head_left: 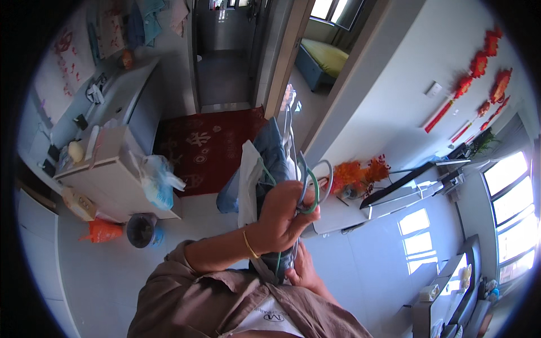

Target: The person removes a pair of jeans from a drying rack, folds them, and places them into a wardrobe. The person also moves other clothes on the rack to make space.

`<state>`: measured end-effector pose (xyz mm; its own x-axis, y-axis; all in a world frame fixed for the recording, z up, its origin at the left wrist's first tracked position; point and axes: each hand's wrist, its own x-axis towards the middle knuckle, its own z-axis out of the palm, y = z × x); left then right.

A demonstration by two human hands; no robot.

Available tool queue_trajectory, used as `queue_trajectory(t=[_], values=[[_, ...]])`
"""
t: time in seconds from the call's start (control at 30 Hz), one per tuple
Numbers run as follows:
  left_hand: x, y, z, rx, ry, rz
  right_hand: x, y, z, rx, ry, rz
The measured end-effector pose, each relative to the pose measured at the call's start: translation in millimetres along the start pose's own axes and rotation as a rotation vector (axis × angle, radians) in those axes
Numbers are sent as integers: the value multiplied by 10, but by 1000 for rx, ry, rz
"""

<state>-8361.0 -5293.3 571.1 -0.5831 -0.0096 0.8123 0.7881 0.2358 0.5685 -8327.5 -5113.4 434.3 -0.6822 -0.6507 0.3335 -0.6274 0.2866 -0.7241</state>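
My left hand (pixel 285 213), with a gold bracelet at the wrist, is closed around several clothes hangers just below their hooks. A green hook (pixel 315 194) and grey hooks (pixel 329 183) stick out past the fingers. Blue denim clothes (pixel 270 141) and a white garment (pixel 248 181) hang from them in a bundle in front of my chest. Lower down, my right hand (pixel 306 268) grips the near side of the bundle, its thumb on a dark garment (pixel 270 268). Part of its grip is hidden by the cloth and hangers.
A counter with a sink (pixel 120 107) stands at left, a plastic bag (pixel 158 181) hanging at its end. A trash bin (pixel 141 230) and an orange bag (pixel 105 230) are below. A red mat (pixel 207 156) lies before a doorway. At right are a TV cabinet (pixel 334 222) and a table (pixel 439 291).
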Motion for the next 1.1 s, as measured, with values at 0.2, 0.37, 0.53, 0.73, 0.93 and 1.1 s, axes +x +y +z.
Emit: queue_trajectory(t=[0.2,0.37,0.53,0.73,0.93,1.1], values=[[1252,-1667,-191,-43,55,-118,2014,1156,-454,1,25,-150],[2150,-2970,-430,-89,21,-121,3460,1738,-829,-39,-25,-158],[2977,-4242,-476,-301,-40,-60,4430,2451,-805,-18,101,-69],[4292,-5522,-461,-427,-138,-61,5835,2919,-1159,90,469,109],[5370,-6673,123,-545,-163,-36,6516,3424,-1582,-20,866,323],[6235,-7727,839,-625,-95,-144,6744,4531,-1837,-6,1050,433]])
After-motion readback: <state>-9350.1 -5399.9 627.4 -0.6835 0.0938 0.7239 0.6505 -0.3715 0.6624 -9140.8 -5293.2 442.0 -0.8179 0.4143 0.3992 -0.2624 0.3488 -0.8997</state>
